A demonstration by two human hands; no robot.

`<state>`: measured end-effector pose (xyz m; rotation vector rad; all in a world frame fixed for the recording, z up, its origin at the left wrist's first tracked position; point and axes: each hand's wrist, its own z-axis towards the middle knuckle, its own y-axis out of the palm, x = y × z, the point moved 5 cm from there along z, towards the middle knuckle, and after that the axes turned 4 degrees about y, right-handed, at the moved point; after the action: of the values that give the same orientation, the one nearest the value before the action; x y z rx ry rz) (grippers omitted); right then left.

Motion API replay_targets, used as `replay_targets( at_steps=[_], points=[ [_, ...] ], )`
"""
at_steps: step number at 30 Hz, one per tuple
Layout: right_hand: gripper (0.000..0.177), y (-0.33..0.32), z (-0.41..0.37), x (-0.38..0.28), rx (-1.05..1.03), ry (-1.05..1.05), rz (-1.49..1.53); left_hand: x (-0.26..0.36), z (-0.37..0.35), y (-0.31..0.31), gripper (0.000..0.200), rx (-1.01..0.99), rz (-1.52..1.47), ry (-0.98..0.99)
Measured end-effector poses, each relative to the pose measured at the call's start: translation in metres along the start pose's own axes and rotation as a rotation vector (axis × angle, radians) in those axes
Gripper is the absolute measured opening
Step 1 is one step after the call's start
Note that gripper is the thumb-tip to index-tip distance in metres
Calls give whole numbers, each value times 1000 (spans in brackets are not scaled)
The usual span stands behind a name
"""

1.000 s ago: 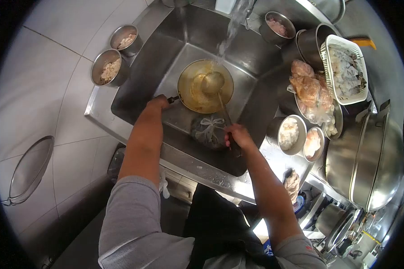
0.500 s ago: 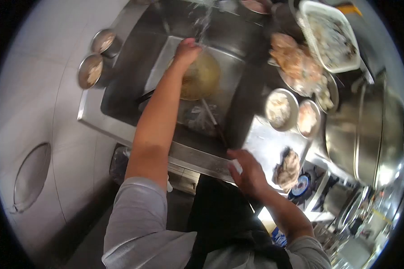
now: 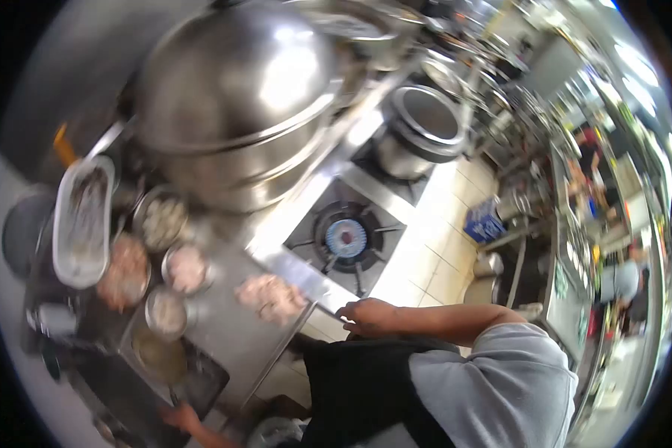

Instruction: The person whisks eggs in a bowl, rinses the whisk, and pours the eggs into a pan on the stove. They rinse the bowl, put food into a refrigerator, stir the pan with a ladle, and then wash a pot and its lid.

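Note:
My left hand is low in the sink area, closed at the end of a dark handle. That handle leads to a round pan holding yellowish liquid. Motion blurs the fingers there. At the stove's front edge, my right hand has its fingers curled, and whatever they grip is hidden. Just beyond it, a gas burner shows a ring of blue flame with no pot on it. A pale heap of raw meat lies on the steel counter, left of my right hand.
A large domed steel steamer stands behind the counter. Bowls of pale food and a white basket sit at the left. A steel pot occupies the rear burner. People are far right.
My view has swung right from the sink to the stove. My left hand has left the running water for the pan's handle; my right hand is now at the stove's front edge.

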<state>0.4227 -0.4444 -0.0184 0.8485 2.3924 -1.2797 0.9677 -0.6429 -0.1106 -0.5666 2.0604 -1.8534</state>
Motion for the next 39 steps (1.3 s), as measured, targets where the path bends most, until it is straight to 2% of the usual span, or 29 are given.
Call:
replay_targets(
  at_steps=[2, 3, 4, 5, 6, 8, 10, 11, 12, 13, 14, 15, 16, 17, 18, 19, 20, 21, 24, 25, 27, 28, 30, 32, 34, 35, 36, 37, 39],
  points=[
    [38, 1, -23, 58, 65, 79, 40, 33, -47, -53, 65, 269, -196, 145],
    [37, 4, -32, 89, 80, 118, 44, 61, -77, -77, 65, 278, -205, 196],
    [36, 8, -39, 125, 18, 202, 7, 88, -114, -108, 53, 474, -450, 295],
    [36, 10, -45, 160, 46, 206, 25, 112, -144, -128, 46, 669, -701, 383],
    [38, 14, -53, 198, 24, 268, 41, 138, -157, -127, 46, 683, -703, 399],
    [44, 13, -63, 260, -17, 273, 72, 196, -177, -106, 48, 129, -1181, 655],
    [38, -11, -68, 304, 16, 230, 125, 299, -284, -139, 34, -100, -1252, 746],
    [37, -26, -73, 332, 64, 230, 174, 340, -324, -133, 32, -215, -1275, 768],
    [39, -31, -66, 364, 99, 142, 116, 380, -364, -120, 29, -350, -1297, 797],
    [39, -44, -63, 393, 76, 132, 90, 420, -405, -108, 29, -471, -1317, 806],
    [37, -69, -71, 414, 190, 97, 159, 463, -443, -94, 29, -606, -1337, 825],
    [35, -127, -98, 408, 284, 50, 173, 504, -471, -76, 30, -717, -1369, 818],
    [34, -147, -97, 440, 543, 8, 350, 544, -496, -63, 31, -825, -1409, 762],
    [32, -196, -124, 441, 710, 45, 451, 579, -516, -51, 32, -927, -1446, 697],
    [30, -241, -152, 442, 868, 120, 547, 611, -531, -43, 35, -948, -1437, 681],
    [30, -272, -163, 454, 926, 178, 683, 644, -541, -34, 37, -967, -1433, 668],
    [34, -301, -177, 463, 1062, 169, 747, 669, -540, -17, 39, -937, -1435, 638],
    [36, -328, -181, 473, 1156, 184, 768, 688, -540, -9, 42, -844, -1425, 591],
    [45, -394, -162, 502, 1357, 89, 697, 723, -536, 17, 46, -900, -1488, 490],
    [46, -412, -151, 509, 1319, 86, 745, 726, -552, 5, 33, -921, -1510, 475],
    [51, -436, -108, 530, 1337, 153, 697, 733, -548, 22, 26, -950, -1567, 467],
    [53, -447, -91, 536, 1277, 172, 709, 738, -543, 33, 26, -943, -1567, 466],
    [56, -459, -59, 542, 1148, 201, 781, 742, -526, 52, 19, -1085, -1624, 402],
    [60, -478, -30, 542, 962, 197, 760, 742, -534, 37, 17, -1112, -1683, 406],
    [58, -484, 5, 555, 994, 200, 736, 745, -548, 22, 18, -1124, -1717, 374],
    [57, -486, 22, 562, 1022, 202, 706, 747, -550, 17, 18, -1122, -1721, 432],
    [53, -491, 3, 546, 910, 188, 752, 746, -551, 13, 18, -1108, -1723, 487],
    [50, -493, -1, 541, 957, 233, 738, 745, -548, 11, 19, -1087, -1718, 539],
    [46, -489, 7, 542, 851, 131, 726, 742, -556, -11, 21, -1053, -1711, 580]
  ],
)
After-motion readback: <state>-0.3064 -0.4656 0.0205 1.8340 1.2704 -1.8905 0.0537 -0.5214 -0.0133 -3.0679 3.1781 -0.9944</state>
